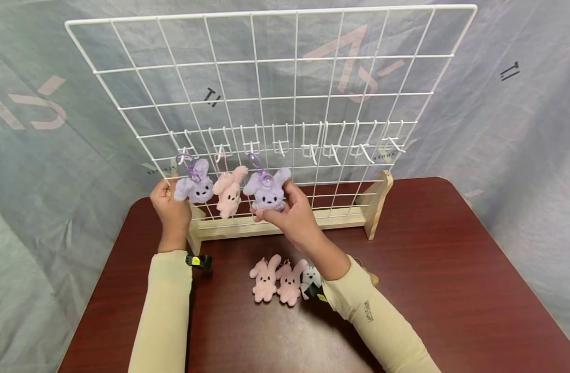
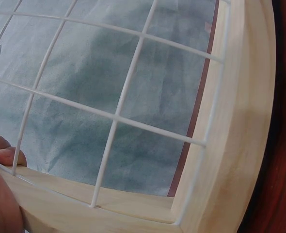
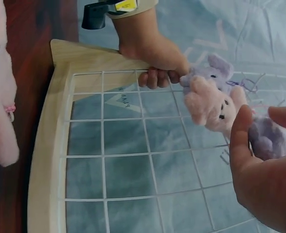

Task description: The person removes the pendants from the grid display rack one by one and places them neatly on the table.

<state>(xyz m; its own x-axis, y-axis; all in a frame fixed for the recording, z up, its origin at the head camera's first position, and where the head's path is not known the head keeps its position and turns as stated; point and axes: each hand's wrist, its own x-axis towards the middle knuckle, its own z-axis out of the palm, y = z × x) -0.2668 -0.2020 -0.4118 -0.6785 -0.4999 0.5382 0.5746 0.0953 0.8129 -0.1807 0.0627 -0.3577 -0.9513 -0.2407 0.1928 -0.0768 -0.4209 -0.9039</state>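
A purple plush bunny keychain (image 1: 271,198) hangs by its purple loop at the third hook from the left. My right hand (image 1: 295,213) holds its body, thumb in front and fingers round the side. To its left hang a pink plush bunny (image 1: 229,196) and another purple plush bunny (image 1: 202,190). My left hand (image 1: 172,215) grips the left wooden post of the grid stand, beside that purple plush. Fingers (image 2: 7,154) curl behind the wooden post (image 2: 104,218) in the left wrist view. The white wire grid (image 1: 294,97) leans back from its wooden base (image 1: 331,221).
Several white hooks (image 1: 332,153) continue to the right along the grid. Two pink plush bunnies (image 1: 265,282) lie on the dark red table (image 1: 452,259) below, with a white plush (image 1: 311,274) partly hidden by my right wrist. Grey printed fabric (image 1: 33,181) surrounds the table.
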